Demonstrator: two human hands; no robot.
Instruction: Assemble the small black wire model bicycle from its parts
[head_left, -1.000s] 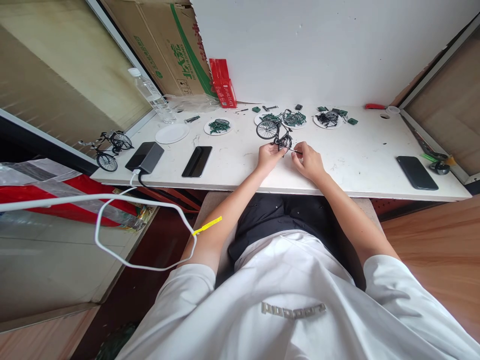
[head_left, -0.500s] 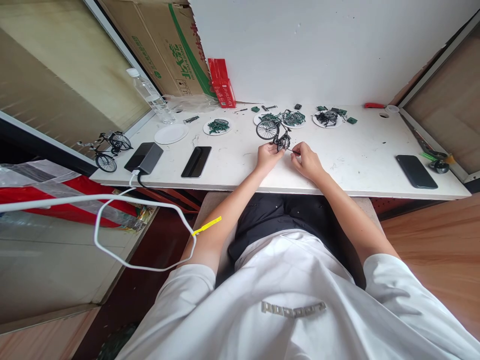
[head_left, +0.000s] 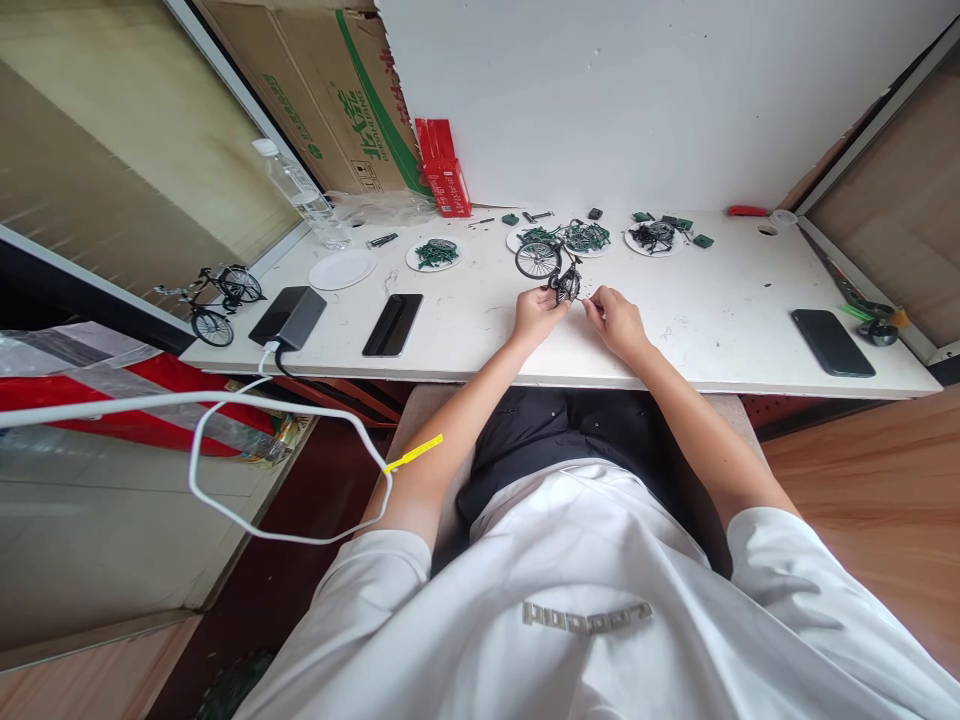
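Observation:
A black model bicycle (head_left: 538, 260) is held over the white table by my left hand (head_left: 537, 312), whose fingers close round the end with the near wheel. Its other wheel points away, towards the plates. Just right of the near wheel is my right hand (head_left: 616, 318), thumb and forefinger pinched together. Whatever is between those fingertips is too small to make out. Beyond the bicycle lie a plate of green parts (head_left: 589, 238) and a plate of black parts (head_left: 654, 238).
A second model bicycle (head_left: 212, 300) stands at the left end by a grey power box (head_left: 288, 316). One phone (head_left: 393, 324) lies left of my arms, another phone (head_left: 832, 343) at the right. A water bottle (head_left: 304, 195), white plate (head_left: 343, 268) and red box (head_left: 444, 170) are further back.
My right hand has shifted slightly, its fingertips still beside the near wheel. The thin dark piece at its fingertips no longer shows. The bicycle has tilted a little in my left hand.

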